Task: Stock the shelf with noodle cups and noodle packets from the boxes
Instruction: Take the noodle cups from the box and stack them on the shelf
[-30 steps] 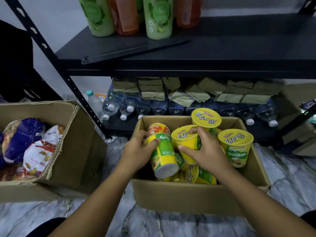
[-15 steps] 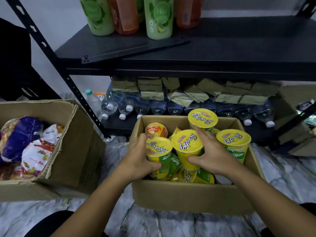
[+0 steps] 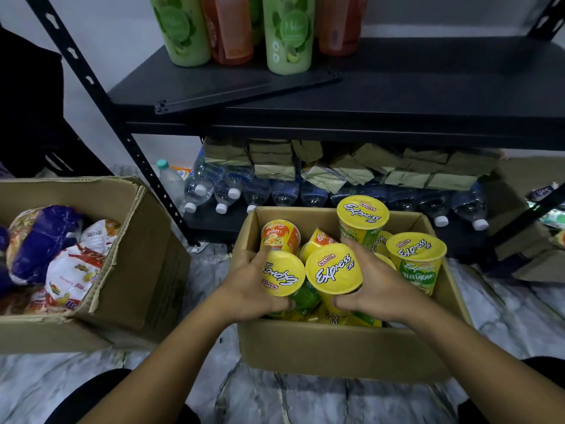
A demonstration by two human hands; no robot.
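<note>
Early stage: left hand [image 3: 249, 287] grips a noodle cup [image 3: 282, 273], right hand [image 3: 377, 290] grips a second cup [image 3: 334, 269], both over the cup box [image 3: 336, 347]. The shelf [image 3: 428, 75] shows no noodles; the packet box [image 3: 131, 270] is full.

The floor [image 3: 305, 402] is carrying the cup box [image 3: 336, 347]; left of that box, the packet box [image 3: 131, 270] is sitting. Behind the cup box, the shelf's [image 3: 428, 130] low board [image 3: 214, 221] is bearing water bottles [image 3: 226, 194] lying on their sides. Higher behind the cup box, the upper board [image 3: 428, 81] is holding standing juice bottles [image 3: 287, 35] and a loose black bar [image 3: 244, 93].
</note>
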